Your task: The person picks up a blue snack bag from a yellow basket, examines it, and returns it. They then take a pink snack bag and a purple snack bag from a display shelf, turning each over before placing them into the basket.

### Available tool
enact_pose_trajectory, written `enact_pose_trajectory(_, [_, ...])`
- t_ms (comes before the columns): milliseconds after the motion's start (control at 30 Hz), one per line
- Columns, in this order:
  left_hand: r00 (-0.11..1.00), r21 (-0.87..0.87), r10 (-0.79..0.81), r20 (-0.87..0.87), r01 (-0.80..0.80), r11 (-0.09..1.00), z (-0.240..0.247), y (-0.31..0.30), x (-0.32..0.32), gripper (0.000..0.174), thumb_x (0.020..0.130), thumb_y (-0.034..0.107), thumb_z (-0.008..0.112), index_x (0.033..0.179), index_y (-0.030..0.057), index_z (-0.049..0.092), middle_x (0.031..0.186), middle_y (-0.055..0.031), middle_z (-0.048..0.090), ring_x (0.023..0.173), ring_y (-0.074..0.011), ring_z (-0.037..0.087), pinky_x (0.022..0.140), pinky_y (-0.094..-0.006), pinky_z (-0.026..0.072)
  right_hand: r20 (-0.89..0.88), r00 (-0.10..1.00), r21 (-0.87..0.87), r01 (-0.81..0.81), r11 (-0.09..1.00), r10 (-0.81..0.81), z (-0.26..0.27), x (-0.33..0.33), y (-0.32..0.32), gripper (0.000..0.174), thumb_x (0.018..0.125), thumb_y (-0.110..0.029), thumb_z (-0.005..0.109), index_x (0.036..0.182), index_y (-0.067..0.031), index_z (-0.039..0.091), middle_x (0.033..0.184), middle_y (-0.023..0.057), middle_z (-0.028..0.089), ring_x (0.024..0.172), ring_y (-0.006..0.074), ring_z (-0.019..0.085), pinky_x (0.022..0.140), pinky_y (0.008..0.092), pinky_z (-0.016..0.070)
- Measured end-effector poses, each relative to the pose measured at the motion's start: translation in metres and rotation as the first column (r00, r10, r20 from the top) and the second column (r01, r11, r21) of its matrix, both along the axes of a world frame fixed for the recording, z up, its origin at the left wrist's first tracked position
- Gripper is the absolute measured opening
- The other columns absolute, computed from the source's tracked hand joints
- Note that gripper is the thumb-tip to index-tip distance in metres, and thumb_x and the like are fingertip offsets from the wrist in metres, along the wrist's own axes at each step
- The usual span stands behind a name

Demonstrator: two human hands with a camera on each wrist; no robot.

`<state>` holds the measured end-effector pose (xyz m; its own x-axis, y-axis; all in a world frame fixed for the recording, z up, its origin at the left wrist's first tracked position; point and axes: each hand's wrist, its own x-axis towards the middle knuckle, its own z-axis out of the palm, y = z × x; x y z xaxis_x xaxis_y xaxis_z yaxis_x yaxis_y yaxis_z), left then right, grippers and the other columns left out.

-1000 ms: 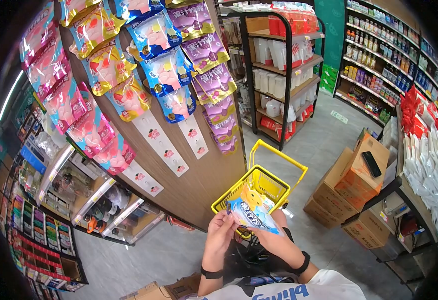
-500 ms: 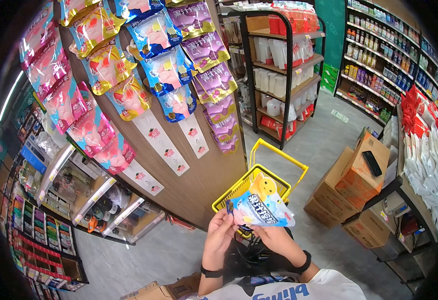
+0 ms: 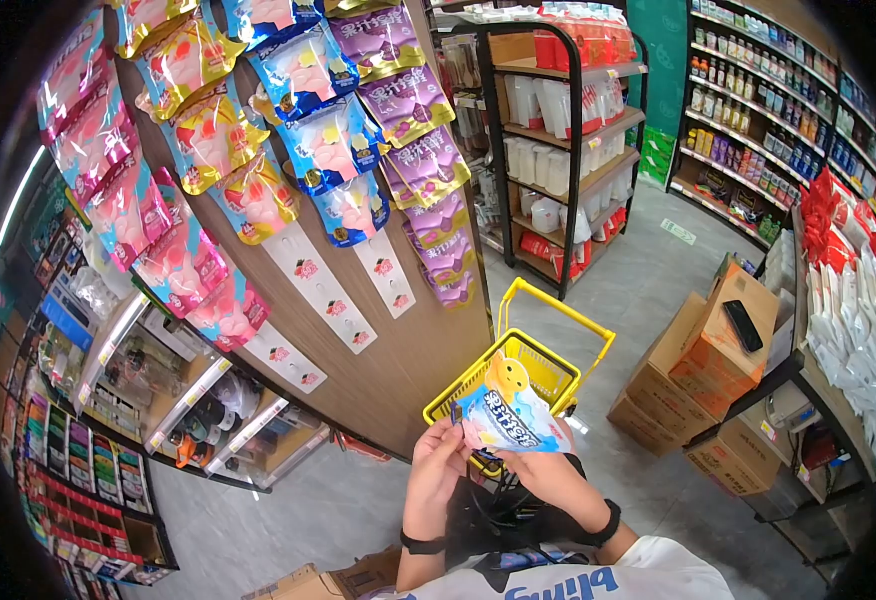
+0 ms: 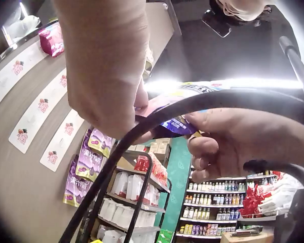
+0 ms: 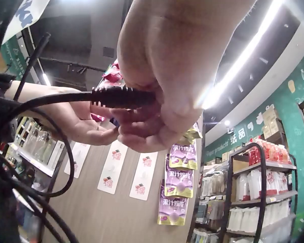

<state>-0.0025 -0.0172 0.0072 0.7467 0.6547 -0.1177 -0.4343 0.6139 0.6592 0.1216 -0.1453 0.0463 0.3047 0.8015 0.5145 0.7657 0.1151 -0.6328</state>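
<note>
A blue gummy-candy bag (image 3: 503, 415) with a yellow cartoon figure is held over the yellow shopping basket (image 3: 441, 408) in the head view. At the bag's left end, my left hand (image 3: 436, 465) pinches it between thumb and fingers. My right hand (image 3: 555, 480) grips its lower edge, thumb along the front. From the left wrist, the bag's dark blue corner (image 4: 176, 126) shows between the left hand (image 4: 104, 76) and right hand (image 4: 233, 139). In the right wrist view, the right hand (image 5: 164, 96) hides most of the bag, with the left hand (image 5: 78, 121) beside it.
Pink, yellow, blue and purple candy bags (image 3: 328, 145) hang on a wooden panel (image 3: 398, 370) at the left. A black-framed rack (image 3: 568, 150) stands ahead. Cardboard boxes (image 3: 703, 350) with a phone (image 3: 743, 326) on top sit at the right, beside shelves of white packets (image 3: 848, 330).
The bag's front turned up toward the head camera by half a second ago, then tipped partly back. Both hands keep their hold at nearly the same place above the basket.
</note>
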Motion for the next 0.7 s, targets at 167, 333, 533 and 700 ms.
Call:
enact_pose_trajectory(167, [1.000, 0.024, -0.019, -0.018, 0.020, 1.000, 0.002, 0.002, -0.002, 0.015, 0.088, 0.011, 0.059, 0.099, 0.0016, 0.056, 0.099, -0.0085, 0.063, 0.092, -0.0163, 0.061, 0.087, -0.0313, 0.0476, -0.281, 0.958, -0.058, -0.075, 0.995, 0.056, -0.025, 0.003, -0.001, 0.019, 0.089, -0.016, 0.055, 0.098, -0.0016, 0.062, 0.069, 0.0084, 0.061, 0.062, 0.0217, 0.061, 0.055, 0.0323, 0.0449])
enact_pose_trajectory(333, [0.997, 0.057, -0.053, -0.049, 0.056, 0.997, 0.005, 0.001, -0.002, 0.016, 0.088, 0.011, 0.059, 0.101, 0.0024, 0.055, 0.099, -0.0097, 0.062, 0.092, -0.0178, 0.061, 0.086, -0.0325, 0.0491, -0.413, 0.910, -0.379, -0.137, 0.915, -0.035, -0.011, 0.009, -0.008, 0.022, 0.090, -0.018, 0.053, 0.096, 0.0021, 0.059, 0.093, 0.0222, 0.060, 0.088, 0.0383, 0.058, 0.073, 0.0412, 0.0455])
enact_pose_trajectory(533, [0.998, 0.057, -0.049, -0.041, 0.051, 0.997, 0.015, -0.001, -0.003, 0.031, 0.086, 0.007, 0.059, 0.116, 0.0039, 0.048, 0.101, -0.0101, 0.062, 0.092, -0.0205, 0.062, 0.080, -0.0351, 0.0522, -0.249, 0.966, -0.088, 0.046, 0.995, -0.067, -0.022, 0.012, -0.005, 0.019, 0.088, -0.017, 0.056, 0.096, 0.0003, 0.057, 0.089, 0.0215, 0.059, 0.083, 0.0391, 0.058, 0.069, 0.0414, 0.0455])
enact_pose_trajectory(700, [0.964, 0.185, -0.193, -0.181, 0.226, 0.956, 0.006, 0.004, -0.008, 0.046, 0.084, 0.007, 0.063, 0.126, 0.0040, 0.043, 0.101, -0.0093, 0.062, 0.086, -0.0177, 0.062, 0.064, -0.0301, 0.0543, -0.325, 0.945, -0.080, 0.026, 0.996, -0.051, -0.019, 0.013, -0.006, 0.024, 0.086, -0.018, 0.060, 0.101, 0.0006, 0.056, 0.091, 0.0197, 0.060, 0.086, 0.0358, 0.059, 0.072, 0.0395, 0.0455])
